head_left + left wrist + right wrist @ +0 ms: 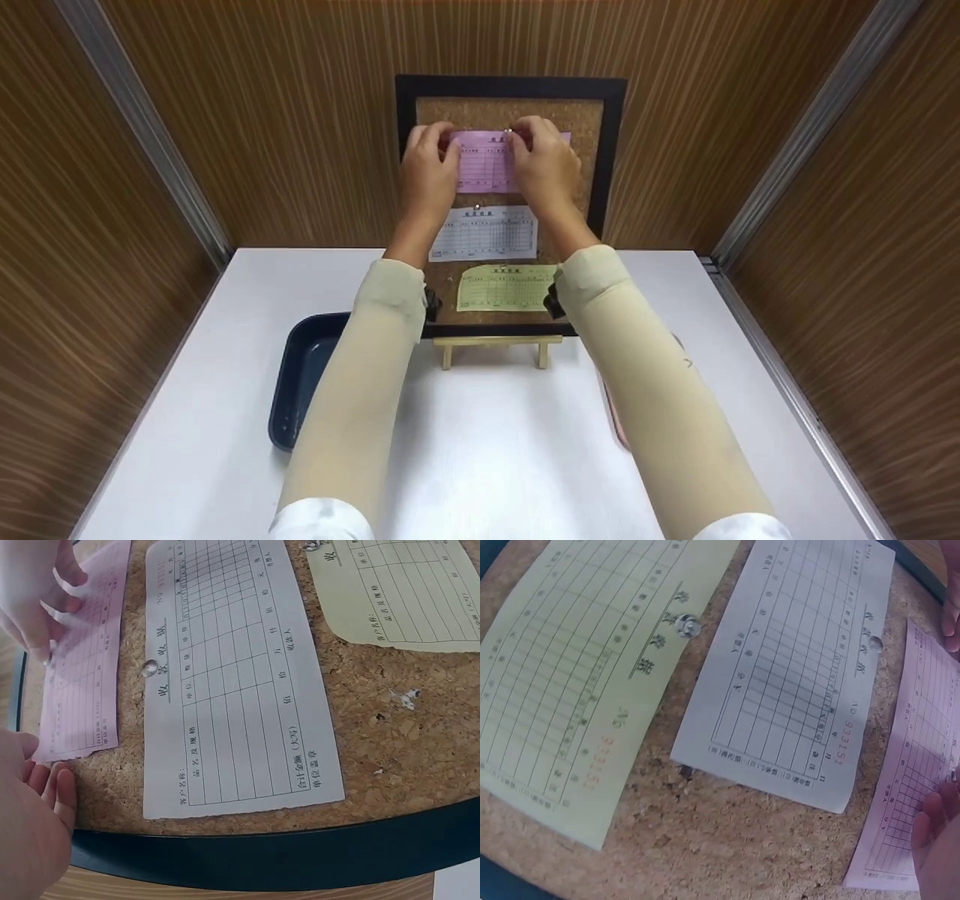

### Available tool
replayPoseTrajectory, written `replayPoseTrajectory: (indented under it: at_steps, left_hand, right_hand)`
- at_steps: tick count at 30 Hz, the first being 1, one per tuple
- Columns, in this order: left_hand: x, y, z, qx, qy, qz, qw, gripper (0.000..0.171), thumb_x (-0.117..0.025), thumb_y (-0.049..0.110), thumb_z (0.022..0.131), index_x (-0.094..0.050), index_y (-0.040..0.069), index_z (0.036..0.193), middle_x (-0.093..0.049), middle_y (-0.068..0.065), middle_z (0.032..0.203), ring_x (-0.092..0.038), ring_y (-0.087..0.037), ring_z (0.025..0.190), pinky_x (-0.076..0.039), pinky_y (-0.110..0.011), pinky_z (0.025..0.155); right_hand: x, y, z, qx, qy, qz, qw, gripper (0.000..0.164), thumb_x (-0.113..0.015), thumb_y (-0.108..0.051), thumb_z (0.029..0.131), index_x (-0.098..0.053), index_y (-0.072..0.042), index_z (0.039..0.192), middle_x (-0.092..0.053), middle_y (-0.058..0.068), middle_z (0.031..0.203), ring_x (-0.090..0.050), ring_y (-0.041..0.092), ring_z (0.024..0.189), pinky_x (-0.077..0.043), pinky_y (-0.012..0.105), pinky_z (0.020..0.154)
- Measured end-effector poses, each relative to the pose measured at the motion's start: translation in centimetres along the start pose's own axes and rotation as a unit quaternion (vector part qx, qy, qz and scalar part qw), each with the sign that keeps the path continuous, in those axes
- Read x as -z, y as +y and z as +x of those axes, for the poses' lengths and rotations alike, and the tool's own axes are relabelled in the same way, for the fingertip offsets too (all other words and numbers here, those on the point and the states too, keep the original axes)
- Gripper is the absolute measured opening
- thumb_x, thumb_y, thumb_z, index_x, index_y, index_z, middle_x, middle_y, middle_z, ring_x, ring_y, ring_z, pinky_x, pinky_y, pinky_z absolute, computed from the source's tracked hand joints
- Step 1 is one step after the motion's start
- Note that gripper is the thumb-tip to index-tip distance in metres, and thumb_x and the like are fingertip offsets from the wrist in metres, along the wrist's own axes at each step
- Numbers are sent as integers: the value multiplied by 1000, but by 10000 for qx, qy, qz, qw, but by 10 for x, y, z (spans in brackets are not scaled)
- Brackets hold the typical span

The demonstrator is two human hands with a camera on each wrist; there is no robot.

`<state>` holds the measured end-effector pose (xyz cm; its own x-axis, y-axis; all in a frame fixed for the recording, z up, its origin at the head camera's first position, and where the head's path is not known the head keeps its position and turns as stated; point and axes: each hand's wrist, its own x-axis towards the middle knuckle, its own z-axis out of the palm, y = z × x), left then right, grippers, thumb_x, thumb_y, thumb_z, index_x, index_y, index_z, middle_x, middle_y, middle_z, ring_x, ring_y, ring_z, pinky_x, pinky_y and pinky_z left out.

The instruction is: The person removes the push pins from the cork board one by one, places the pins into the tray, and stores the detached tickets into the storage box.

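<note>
A pink receipt slip (484, 166) lies against the upper part of a black-framed cork board (510, 112). With thumb and fingers, my left hand (429, 169) pinches the slip's left edge. At its top edge, near the middle, my right hand (551, 165) pinches a small clear push pin (508, 131); the fingers partly cover it. Below hangs a white receipt slip (232, 712), fixed by a clear push pin (151, 668) at its top. Lowest is a yellow-green receipt slip (502, 290), also held by a push pin (688, 625).
The board leans on a small wooden easel (497, 340) on a white table (480, 450). Left of it stands a dark blue tray (289, 397), partly behind my left sleeve. A pink-edged object (619, 427) is mostly hidden by my right sleeve. Wood-patterned walls (300, 112) surround the table.
</note>
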<state>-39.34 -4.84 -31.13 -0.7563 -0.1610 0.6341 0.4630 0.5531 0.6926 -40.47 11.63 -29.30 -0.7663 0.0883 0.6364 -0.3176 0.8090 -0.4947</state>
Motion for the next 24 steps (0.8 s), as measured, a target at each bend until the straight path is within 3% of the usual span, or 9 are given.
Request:
replayPoseTrajectory:
  at_steps: [13,24]
  left_hand:
    - [1,1,3,198,67,-98,9997,20,-58,17,104,-69,5,114,-65,-9,113,-60,-18,106,-47,-24,95]
    - [4,1,2,341,34,-150,9993,20,-57,17,104,-69,6,115,-66,-8,112,-60,-17,104,-47,-24,92]
  right_hand:
    - [-2,-3,3,-389,-71,225,9990,21,-63,-38,99,-71,-22,109,-71,-7,110,-66,11,101,-49,40,88]
    - [-4,-3,2,-232,-68,501,9985,17,-64,-32,99,-71,-18,105,-69,-4,107,-64,12,95,-48,40,85]
